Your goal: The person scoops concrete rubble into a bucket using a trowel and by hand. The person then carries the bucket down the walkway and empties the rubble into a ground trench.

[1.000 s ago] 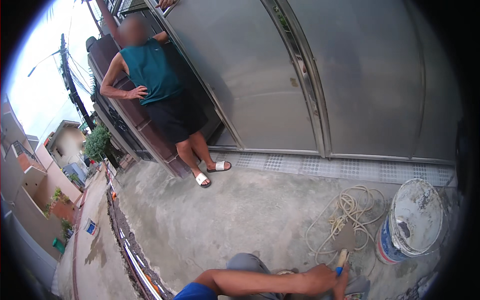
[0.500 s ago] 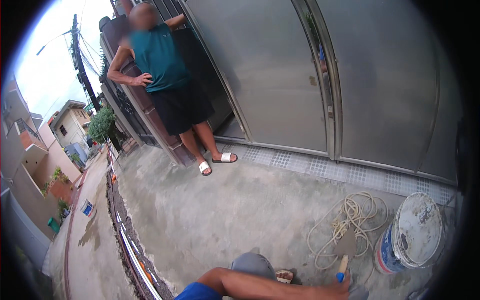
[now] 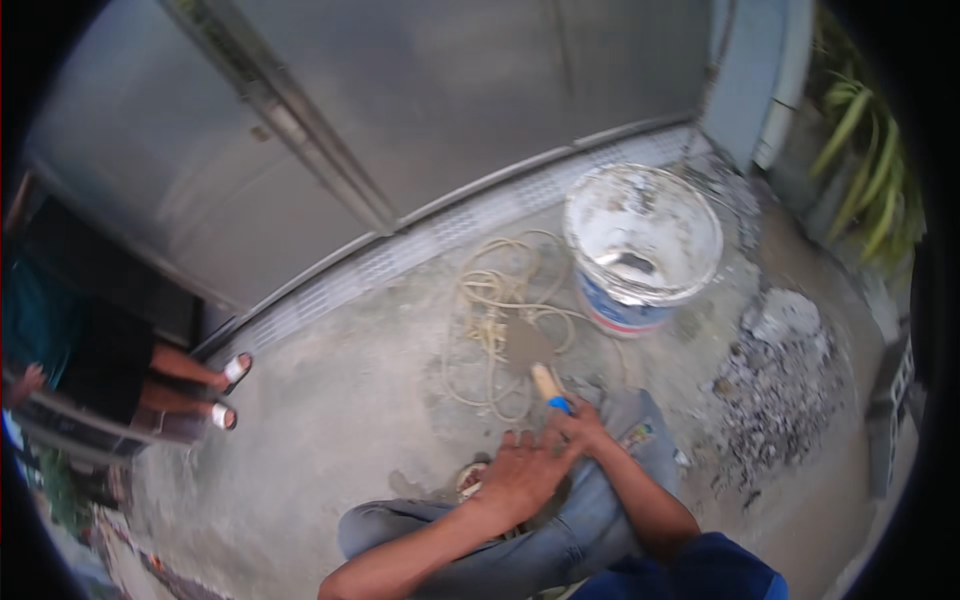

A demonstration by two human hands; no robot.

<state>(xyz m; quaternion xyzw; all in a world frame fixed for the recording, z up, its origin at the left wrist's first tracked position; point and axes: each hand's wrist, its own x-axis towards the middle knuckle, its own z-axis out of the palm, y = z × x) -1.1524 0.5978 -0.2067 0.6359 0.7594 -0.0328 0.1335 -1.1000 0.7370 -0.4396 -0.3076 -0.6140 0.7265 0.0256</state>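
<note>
My right hand (image 3: 583,425) is closed round the blue end of the wooden handle of a trowel (image 3: 528,347), whose grey blade points away from me. My left hand (image 3: 522,478) reaches across above my knees, its fingers spread and nearly touching my right hand; nothing shows in it. Under and beside the blade lies a loose tangle of cream cord (image 3: 487,328) on the concrete. Just beyond it to the right stands a mortar-crusted white and blue bucket (image 3: 612,305), with a dark patch inside near its front rim.
Grey metal gates (image 3: 480,100) rise behind a strip of patterned tiles (image 3: 430,235). Broken rubble (image 3: 775,390) is heaped at the right, with a leafy plant (image 3: 865,160) farther off. Another person in dark shorts (image 3: 105,360) and white sandals stands at the left.
My view has swung right and down, so the bucket and cord now sit nearer the middle. The rubble and both my forearms have come into sight.
</note>
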